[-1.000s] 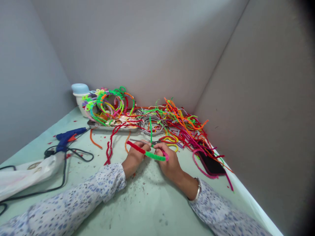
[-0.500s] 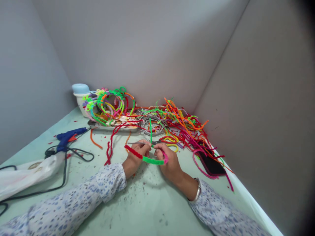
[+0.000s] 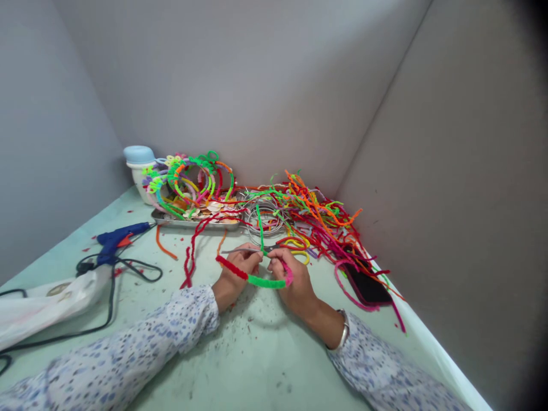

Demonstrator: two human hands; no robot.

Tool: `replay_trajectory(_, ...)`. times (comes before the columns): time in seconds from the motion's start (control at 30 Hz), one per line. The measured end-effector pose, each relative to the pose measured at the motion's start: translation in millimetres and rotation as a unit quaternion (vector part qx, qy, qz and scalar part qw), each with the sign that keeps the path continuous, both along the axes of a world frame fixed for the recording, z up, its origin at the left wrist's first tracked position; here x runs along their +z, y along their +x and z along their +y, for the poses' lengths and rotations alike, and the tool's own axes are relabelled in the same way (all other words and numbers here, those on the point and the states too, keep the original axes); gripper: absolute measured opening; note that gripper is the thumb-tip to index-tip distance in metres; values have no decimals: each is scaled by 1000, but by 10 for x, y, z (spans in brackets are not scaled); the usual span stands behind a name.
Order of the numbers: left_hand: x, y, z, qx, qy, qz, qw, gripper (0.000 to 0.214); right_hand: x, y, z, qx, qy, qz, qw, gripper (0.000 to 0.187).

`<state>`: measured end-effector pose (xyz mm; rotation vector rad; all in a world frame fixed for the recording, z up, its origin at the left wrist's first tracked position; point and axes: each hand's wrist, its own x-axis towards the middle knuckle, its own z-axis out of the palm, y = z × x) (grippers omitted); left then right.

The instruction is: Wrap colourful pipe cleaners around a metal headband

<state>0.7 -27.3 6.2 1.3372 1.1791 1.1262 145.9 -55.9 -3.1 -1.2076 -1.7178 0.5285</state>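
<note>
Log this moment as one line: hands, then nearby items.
left hand: pinching green fuzzy stem | right hand: holding multicolored band | beyond right hand: scissors | right side: phone

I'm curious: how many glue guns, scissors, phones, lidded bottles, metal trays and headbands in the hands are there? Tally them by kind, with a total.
Glue gun: 1
Scissors: 1
Phone: 1
Lidded bottle: 1
Metal tray: 1
Held headband: 1
Total: 6
</note>
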Motion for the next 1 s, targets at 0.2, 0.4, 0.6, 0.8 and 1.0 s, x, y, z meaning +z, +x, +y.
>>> replay_trajectory(0.2, 22, 0, -22, -10, 0, -27, 1000, 18, -3, 5, 5, 9, -1, 11, 1000, 19)
replay_trajectory(0.4, -27, 23, -25, 3, -12, -57, 998, 16, -58, 14, 59, 12, -55, 118, 991, 16)
replay_trajectory(0.6, -77, 12, 16, -10, -16, -36, 999, 11, -74, 3, 142, 20, -133, 238, 962, 16)
replay_trajectory(0.8, -96, 17, 13, -1, -13, -4, 1000, 16, -59, 7, 122, 22, -130, 213, 968, 13)
replay_trajectory(1.0, -107, 23, 18, 2, -10, 6, 1000, 18, -92, 13, 115, 33, -131, 211, 968, 12)
